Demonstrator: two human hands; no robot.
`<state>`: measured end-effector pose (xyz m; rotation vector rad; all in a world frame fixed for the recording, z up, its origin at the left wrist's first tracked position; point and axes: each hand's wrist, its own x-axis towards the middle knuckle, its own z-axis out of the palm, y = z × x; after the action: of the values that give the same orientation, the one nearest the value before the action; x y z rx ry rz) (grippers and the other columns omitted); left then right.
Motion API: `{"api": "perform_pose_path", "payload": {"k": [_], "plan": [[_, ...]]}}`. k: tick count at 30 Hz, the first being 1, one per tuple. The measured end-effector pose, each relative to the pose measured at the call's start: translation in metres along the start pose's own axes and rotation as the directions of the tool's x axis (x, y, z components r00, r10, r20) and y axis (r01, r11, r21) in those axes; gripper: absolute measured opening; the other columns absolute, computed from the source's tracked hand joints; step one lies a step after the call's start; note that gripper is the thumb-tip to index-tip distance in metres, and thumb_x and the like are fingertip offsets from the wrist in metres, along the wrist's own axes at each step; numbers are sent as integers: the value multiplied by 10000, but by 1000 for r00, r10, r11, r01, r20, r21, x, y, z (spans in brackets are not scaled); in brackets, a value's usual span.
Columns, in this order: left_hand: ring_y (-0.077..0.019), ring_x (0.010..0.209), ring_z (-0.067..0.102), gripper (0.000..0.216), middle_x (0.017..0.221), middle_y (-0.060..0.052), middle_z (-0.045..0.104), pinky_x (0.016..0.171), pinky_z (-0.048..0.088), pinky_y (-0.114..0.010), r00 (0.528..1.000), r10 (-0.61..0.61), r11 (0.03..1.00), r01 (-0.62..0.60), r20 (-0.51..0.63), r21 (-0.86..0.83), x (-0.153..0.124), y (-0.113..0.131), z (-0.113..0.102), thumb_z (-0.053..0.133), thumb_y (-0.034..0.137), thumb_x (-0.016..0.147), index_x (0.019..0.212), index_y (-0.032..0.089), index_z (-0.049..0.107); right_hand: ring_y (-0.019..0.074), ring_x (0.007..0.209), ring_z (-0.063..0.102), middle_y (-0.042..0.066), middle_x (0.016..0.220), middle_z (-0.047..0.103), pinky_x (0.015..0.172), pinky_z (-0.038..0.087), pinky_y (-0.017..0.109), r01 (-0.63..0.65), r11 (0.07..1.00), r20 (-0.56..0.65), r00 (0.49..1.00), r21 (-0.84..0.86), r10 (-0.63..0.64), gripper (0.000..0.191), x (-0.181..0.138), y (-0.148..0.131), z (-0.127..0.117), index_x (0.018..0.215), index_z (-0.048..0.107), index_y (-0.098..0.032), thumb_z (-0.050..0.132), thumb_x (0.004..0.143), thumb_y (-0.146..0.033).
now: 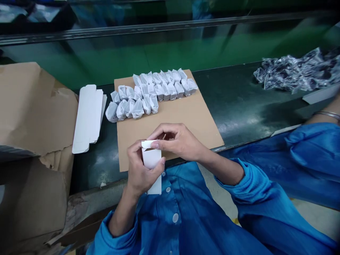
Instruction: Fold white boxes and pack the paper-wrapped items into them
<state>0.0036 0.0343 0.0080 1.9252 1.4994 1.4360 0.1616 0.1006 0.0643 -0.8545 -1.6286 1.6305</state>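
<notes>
My left hand point(143, 170) is wrapped round a small white carton point(152, 159), held upright over the near edge of the cardboard sheet point(183, 124). At the carton's top, my right hand point(177, 141) pinches the end flap between thumb and fingers. The flap stands partly raised, with a dark gap under it. What lies inside the carton cannot be seen. Beyond my hands, several small white-wrapped packets point(159, 88) stand in rows on the far part of the sheet. Flat white carton blanks point(87, 117) lie stacked to its left.
A large brown cardboard box point(34, 106) stands at the left. Clear plastic-bagged dark items point(300, 71) are heaped at the far right of the dark green bench point(233, 102). Another person's blue-clothed body point(313, 152) and wrist with a bangle are close on the right.
</notes>
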Motion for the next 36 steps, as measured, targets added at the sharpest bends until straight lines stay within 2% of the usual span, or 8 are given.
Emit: {"api": "perform_pose_path", "payload": {"k": [5,18,22,26,29,32,34,36], "plan": [[-210,983,640,951,1129,-88,572,784,566,-336,998,-43,999,44,47,-13,-4,-2,2,717,338,795,1528,223,122,149,885,649,30,928,684,757,514,267,107,980,-3,994,-166,-109,100,-1,6,-1,912,750,-159,721,849,-231],[-192,1061,622,674,1169,-89,570,911,548,-352,961,50,998,-59,272,26,4,-8,-16,635,255,860,1454,224,318,178,1080,596,105,1154,611,929,515,325,407,805,87,907,-431,-411,277,-21,31,11,1163,700,-177,523,951,-155],[-221,1044,643,561,1145,-88,596,896,555,-382,983,-153,984,161,100,-77,6,-17,-7,706,365,811,1290,212,456,208,1231,545,102,1361,551,1025,484,387,307,866,97,951,-395,-293,419,-25,30,7,1377,551,-236,560,960,-277],[-220,951,688,436,1108,-83,609,819,585,-411,830,-516,808,390,-210,-441,20,-31,5,590,445,905,1237,222,418,221,1109,633,112,1406,561,899,549,380,-38,946,-2,999,-321,39,716,-30,38,7,1519,360,-250,665,888,-397],[-283,1197,611,547,1326,-155,551,1008,506,-501,869,-421,895,350,-261,-278,28,-40,-4,573,476,912,1360,225,385,221,1114,647,91,1285,662,932,520,362,-130,948,69,985,-290,157,557,-23,45,1,1416,508,-191,650,885,-279],[-368,1446,358,865,1545,-176,388,1194,256,-588,998,-64,959,54,26,280,29,-44,-24,750,497,774,1488,247,331,205,1106,650,90,1252,681,930,499,314,-92,948,186,970,-306,154,400,-4,41,-17,1272,622,-138,642,893,-265],[-387,1452,345,855,1556,-152,403,1194,236,-603,929,68,872,-233,365,430,28,-46,-35,763,490,763,1488,260,373,189,1050,665,74,1190,708,887,495,287,-17,917,310,938,-398,152,321,15,33,-30,1194,666,-140,614,923,-305],[-347,1313,531,665,1426,-130,569,1102,404,-521,821,104,814,-394,561,427,26,-49,-39,688,476,838,1425,244,479,200,1006,672,76,1130,727,852,487,301,4,791,196,969,-612,147,297,37,27,-39,1146,683,-154,561,959,-350]]}}
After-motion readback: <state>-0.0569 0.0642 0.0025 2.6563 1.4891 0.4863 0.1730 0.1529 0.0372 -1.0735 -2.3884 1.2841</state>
